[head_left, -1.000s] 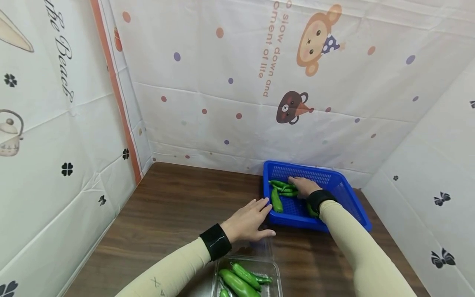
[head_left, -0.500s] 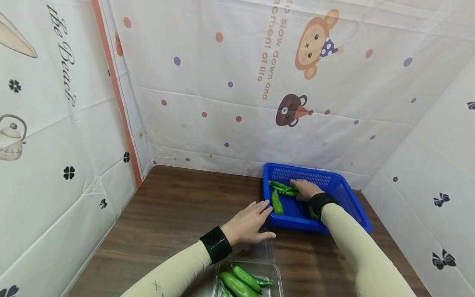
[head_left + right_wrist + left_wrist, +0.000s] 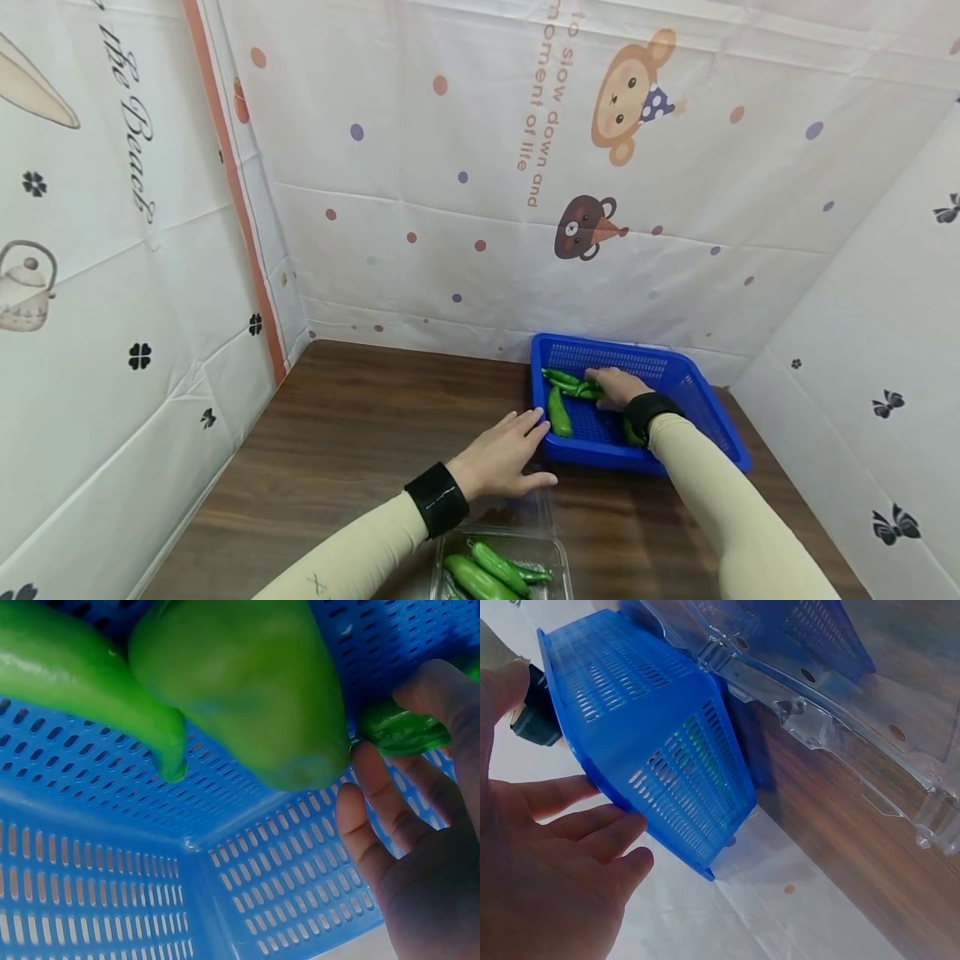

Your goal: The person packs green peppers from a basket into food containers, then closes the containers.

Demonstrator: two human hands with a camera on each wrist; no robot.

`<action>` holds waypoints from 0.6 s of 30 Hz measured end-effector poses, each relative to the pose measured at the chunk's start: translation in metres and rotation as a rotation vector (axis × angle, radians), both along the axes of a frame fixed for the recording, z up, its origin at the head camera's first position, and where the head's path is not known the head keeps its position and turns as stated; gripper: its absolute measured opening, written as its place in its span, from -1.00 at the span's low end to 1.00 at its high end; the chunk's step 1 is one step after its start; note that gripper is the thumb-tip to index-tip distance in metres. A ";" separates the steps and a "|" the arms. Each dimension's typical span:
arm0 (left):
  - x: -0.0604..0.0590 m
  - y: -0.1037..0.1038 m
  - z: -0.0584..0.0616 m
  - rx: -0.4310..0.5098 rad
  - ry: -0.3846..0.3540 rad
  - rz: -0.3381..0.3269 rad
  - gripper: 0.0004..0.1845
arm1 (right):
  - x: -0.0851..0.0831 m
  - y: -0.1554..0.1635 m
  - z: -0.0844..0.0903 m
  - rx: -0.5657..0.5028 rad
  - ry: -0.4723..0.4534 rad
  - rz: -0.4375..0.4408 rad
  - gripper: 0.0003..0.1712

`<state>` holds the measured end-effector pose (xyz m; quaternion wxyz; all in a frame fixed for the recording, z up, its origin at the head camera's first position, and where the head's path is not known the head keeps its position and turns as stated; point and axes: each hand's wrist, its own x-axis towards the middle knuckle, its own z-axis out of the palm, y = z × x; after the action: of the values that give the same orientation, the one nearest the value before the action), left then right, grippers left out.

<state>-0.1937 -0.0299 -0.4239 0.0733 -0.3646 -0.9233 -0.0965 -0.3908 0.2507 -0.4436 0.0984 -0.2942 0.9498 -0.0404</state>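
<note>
touching basket (image 3: 660,750) wall – left hand (image 3: 547,877); peppers (image 3: 247,682) right-wrist only

cream long sleeves (image 3: 712,492), black wristbands (image 3: 438,498), bare hands; small dark mark, perhaps logo, on left forearm.

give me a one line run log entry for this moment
left hand: open, fingers on blue basket wall | right hand: in basket on green peppers, grip unclear | clear tray: peppers inside

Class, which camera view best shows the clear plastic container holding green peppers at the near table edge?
The head view: the clear plastic container sits there with peppers visible inside. The left wrist view shows only part of its clear plastic, no peppers. The right wrist view shows none of it, only the blue basket.
</note>
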 end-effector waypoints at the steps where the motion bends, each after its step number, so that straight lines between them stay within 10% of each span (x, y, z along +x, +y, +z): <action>1: 0.000 0.000 0.000 0.000 0.006 0.001 -0.17 | 0.000 0.000 -0.001 -0.001 0.001 0.007 -0.35; 18: 0.001 -0.002 0.002 -0.006 -0.003 0.000 -0.18 | -0.003 -0.008 0.006 0.036 -0.026 -0.034 -0.33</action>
<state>-0.1930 -0.0318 -0.4217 0.0707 -0.3646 -0.9237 -0.0944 -0.3941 0.2426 -0.4376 0.1154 -0.2756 0.9539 -0.0285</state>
